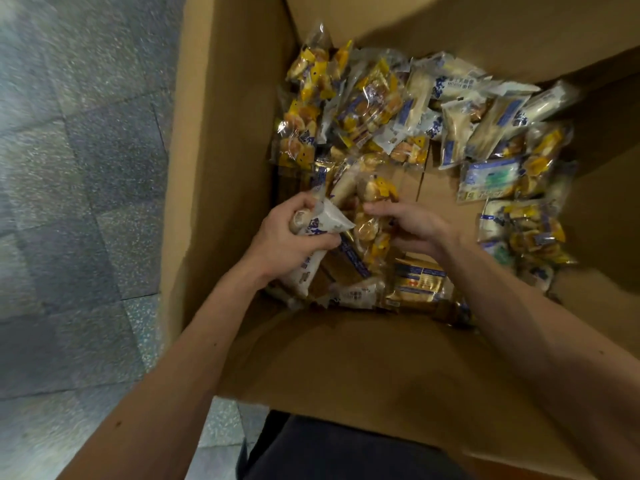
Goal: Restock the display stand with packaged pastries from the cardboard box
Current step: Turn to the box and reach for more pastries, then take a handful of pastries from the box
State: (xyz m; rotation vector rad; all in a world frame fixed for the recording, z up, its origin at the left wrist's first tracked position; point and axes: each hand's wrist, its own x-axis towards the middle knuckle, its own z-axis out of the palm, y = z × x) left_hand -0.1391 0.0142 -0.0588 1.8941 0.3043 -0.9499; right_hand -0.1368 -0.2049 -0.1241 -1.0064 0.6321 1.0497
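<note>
Floor: grey speckled tiles (79, 161) run along the left of the cardboard box (221, 140), whose flaps stand open.
Stock: packaged pastries (381, 98) lie loose over the box bottom, thickest along the far and right sides.
Left hand (287, 240): closed around a white-wrapped roll (311, 237), its long axis slanting from near-left to far-right.
Right hand (415, 230): fingers loosely curled and resting on a yellow pastry bag (372, 216); whether it grips the bag I cannot tell.
Key relation: the yellow bag lies just left of the right hand, touching the held roll, so the right hand is nearer.
Hidden: display stand out of view; package print is blurred; forearms cover the near packs.
</note>
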